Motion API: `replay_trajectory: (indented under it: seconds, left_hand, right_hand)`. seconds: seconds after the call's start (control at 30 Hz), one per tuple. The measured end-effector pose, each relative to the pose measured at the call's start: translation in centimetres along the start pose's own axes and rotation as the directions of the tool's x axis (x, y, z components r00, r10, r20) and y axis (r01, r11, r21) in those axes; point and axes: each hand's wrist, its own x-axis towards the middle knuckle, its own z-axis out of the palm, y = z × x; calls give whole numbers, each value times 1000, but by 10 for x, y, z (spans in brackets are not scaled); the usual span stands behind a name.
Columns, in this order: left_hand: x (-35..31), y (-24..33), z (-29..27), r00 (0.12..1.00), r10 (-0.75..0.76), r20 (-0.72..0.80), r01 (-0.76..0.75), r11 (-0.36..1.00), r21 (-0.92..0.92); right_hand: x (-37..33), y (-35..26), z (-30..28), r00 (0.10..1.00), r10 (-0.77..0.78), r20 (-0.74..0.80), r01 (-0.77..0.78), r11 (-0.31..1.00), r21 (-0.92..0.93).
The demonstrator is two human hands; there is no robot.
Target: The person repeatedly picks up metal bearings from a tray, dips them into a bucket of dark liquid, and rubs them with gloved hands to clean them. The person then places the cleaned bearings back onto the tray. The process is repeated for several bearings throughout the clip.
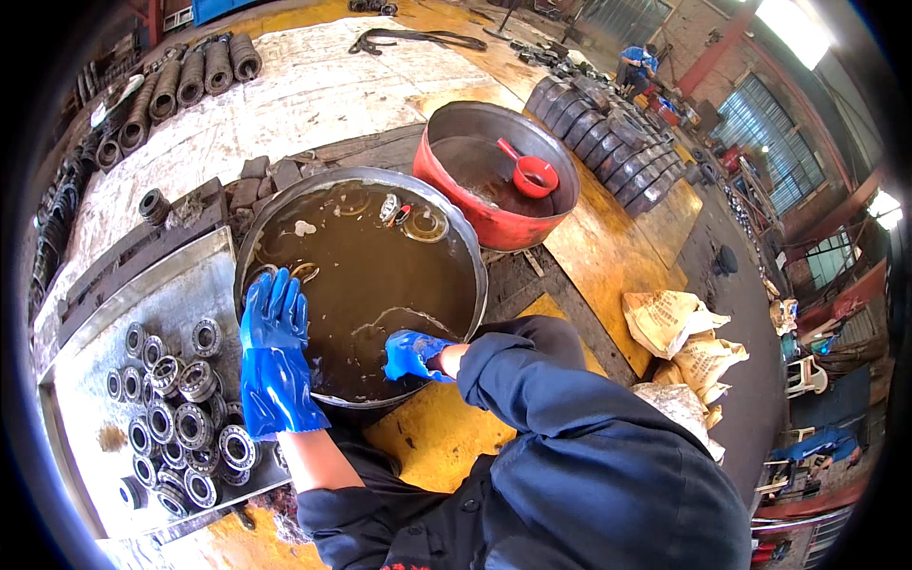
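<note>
A wide round metal tub (484, 285) of murky brown liquid stands in front of me. My left hand (275, 318), in a long blue rubber glove, lies over the tub's left rim, its fingers stretched out. Just past its fingertips, metal rings (305, 273) break the surface. My right hand (410, 357), in a blue glove too, dips into the liquid near the front right of the tub; its fingers are under the surface, so any held thing is hidden. At the tub's far side float or rest a larger ring (426, 224) and a small red and silver object (391, 210).
Left of the tub, a metal tray (85, 380) bears several bearings (195, 427). A red basin (446, 180) with a red ladle (535, 177) stands behind the tub at right. Paper sacks (670, 318) lie to the right. Other people (638, 65) are farther off.
</note>
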Motion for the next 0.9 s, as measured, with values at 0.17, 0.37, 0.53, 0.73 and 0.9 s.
replay_trajectory:
  seconds: [0.17, 0.37, 0.53, 0.73, 0.9]
  left_hand:
    - [-4, 0, 0, 999, 31, 19, -31, 999, 6]
    - [-10, -6, -4, 984, 73, 165, -77, 997, 17]
    - [-12, 1, 13, 1000, 21, 6, -21, 1000, 18]
    - [-14, -1, 17, 1000, 14, -11, -14, 1000, -4]
    - [12, -7, -8, 977, 52, 207, -55, 998, 13]
  right_hand:
    - [-2, 1, 5, 997, -79, -22, 77, 995, -67]
    - [-10, -13, -5, 995, -25, -95, 26, 1000, 10]
    - [-11, -16, -4, 996, -32, -79, 33, 999, 21]
    - [-17, -19, -13, 995, 20, -93, -16, 999, 38]
    - [-12, 18, 1, 977, -144, -155, 144, 989, -12]
